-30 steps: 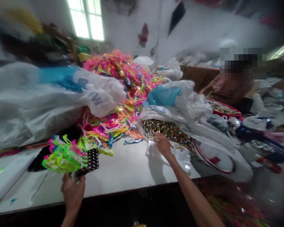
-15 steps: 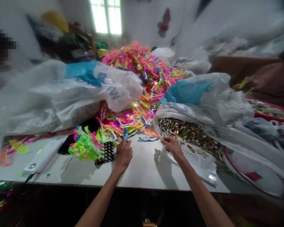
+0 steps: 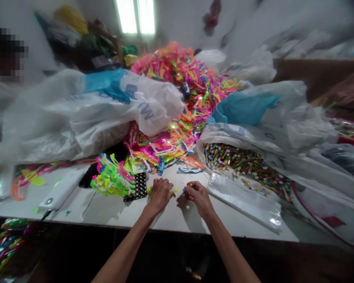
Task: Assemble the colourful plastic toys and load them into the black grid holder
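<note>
Two hands work at the tabletop (image 3: 171, 218): a left hand (image 3: 161, 193) and a right hand (image 3: 198, 196). One black perforated tray (image 3: 139, 186), one white power bank (image 3: 61, 190), one clear flat bag (image 3: 243, 198). Neon strips (image 3: 177, 98) and small tubes (image 3: 238, 161): too many to count.

Large white plastic sack (image 3: 106, 106) left of the neon strip pile (image 3: 177, 98), blue print on its folded end, upside-down, letters partly legible, possibly "MO", remainder creased and blurred, no other readable text
</note>
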`<state>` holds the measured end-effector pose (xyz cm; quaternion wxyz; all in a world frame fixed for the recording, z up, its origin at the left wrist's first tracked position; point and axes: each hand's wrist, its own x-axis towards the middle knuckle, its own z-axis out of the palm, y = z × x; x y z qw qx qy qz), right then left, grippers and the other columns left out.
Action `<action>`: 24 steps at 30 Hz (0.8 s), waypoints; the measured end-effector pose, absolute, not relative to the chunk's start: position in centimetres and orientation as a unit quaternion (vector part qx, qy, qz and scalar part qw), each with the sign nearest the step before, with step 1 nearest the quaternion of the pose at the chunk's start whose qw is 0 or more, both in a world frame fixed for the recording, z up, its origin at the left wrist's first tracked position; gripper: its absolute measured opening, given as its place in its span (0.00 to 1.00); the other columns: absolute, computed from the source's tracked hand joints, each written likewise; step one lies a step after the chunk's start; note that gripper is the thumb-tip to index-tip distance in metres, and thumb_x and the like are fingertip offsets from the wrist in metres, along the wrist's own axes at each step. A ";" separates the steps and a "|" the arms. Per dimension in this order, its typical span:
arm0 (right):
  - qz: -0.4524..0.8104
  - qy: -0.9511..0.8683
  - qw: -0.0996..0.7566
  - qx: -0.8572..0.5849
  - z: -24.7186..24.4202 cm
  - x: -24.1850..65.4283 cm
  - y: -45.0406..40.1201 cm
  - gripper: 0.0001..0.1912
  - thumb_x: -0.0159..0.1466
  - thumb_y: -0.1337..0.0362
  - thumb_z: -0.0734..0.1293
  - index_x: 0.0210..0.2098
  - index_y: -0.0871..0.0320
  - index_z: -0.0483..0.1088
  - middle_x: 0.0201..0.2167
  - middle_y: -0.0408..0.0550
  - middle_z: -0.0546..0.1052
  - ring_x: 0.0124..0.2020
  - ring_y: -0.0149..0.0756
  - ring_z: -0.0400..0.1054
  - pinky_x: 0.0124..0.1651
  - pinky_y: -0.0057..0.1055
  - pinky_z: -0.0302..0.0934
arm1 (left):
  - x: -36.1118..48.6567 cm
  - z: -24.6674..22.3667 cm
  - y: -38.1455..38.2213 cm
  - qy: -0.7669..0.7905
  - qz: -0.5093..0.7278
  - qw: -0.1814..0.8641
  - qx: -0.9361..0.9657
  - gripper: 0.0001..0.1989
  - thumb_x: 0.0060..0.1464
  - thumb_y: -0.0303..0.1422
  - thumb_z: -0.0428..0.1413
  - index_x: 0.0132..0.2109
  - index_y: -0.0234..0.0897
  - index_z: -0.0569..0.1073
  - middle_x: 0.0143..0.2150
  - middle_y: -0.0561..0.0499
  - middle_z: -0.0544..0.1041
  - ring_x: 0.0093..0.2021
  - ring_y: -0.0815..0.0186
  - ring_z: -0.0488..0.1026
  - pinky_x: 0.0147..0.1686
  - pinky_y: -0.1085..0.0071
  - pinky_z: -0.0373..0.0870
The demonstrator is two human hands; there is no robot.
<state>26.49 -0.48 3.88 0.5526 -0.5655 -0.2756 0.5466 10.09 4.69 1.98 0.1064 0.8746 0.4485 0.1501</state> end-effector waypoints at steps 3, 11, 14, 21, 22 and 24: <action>0.565 -0.235 0.586 -0.531 4.4 26.7 -0.8 0.22 0.44 0.60 0.75 0.34 0.59 0.64 0.22 0.40 0.74 0.24 0.33 0.71 0.29 0.28 0.64 | 10.8 3.4 3.7 0.454 0.206 0.177 0.848 0.04 0.48 0.31 0.58 0.33 0.36 0.73 0.42 0.47 0.71 0.46 0.57 0.66 0.46 0.59 0.59; 0.612 -0.270 0.571 -0.475 5.7 26.9 -1.8 0.19 0.48 0.61 0.75 0.35 0.60 0.67 0.21 0.41 0.74 0.23 0.32 0.71 0.30 0.27 0.63 | 10.7 4.5 2.4 0.397 0.253 0.629 0.619 0.10 0.50 0.36 0.53 0.37 0.34 0.69 0.24 0.54 0.71 0.24 0.69 0.67 0.26 0.73 0.62; 0.638 -0.274 0.561 -0.451 6.1 27.0 -1.8 0.17 0.48 0.62 0.75 0.34 0.59 0.67 0.21 0.42 0.74 0.24 0.31 0.70 0.30 0.26 0.63 | 10.6 4.9 1.9 0.354 0.232 0.697 0.579 0.12 0.48 0.36 0.54 0.38 0.33 0.69 0.27 0.54 0.70 0.24 0.71 0.65 0.26 0.74 0.62; 0.668 -0.291 0.540 -0.421 6.2 27.6 -1.9 0.14 0.48 0.65 0.74 0.31 0.59 0.68 0.25 0.44 0.76 0.24 0.30 0.70 0.29 0.26 0.62 | 10.3 5.7 1.4 0.329 0.204 0.737 0.554 0.11 0.48 0.33 0.54 0.39 0.32 0.71 0.27 0.55 0.68 0.24 0.73 0.61 0.24 0.76 0.60; 0.671 -0.295 0.536 -0.419 6.1 27.7 -1.9 0.13 0.48 0.65 0.74 0.31 0.59 0.68 0.26 0.45 0.77 0.23 0.30 0.69 0.29 0.26 0.62 | 10.3 5.8 1.4 0.329 0.197 0.740 0.553 0.11 0.48 0.32 0.54 0.39 0.32 0.71 0.26 0.55 0.68 0.24 0.73 0.61 0.24 0.76 0.59; 0.677 -0.298 0.529 -0.416 6.0 27.8 -2.0 0.13 0.48 0.65 0.73 0.31 0.59 0.68 0.27 0.45 0.77 0.23 0.30 0.69 0.30 0.27 0.63 | 10.2 5.8 1.5 0.333 0.182 0.742 0.553 0.11 0.47 0.31 0.53 0.39 0.32 0.71 0.25 0.55 0.67 0.24 0.72 0.61 0.24 0.75 0.59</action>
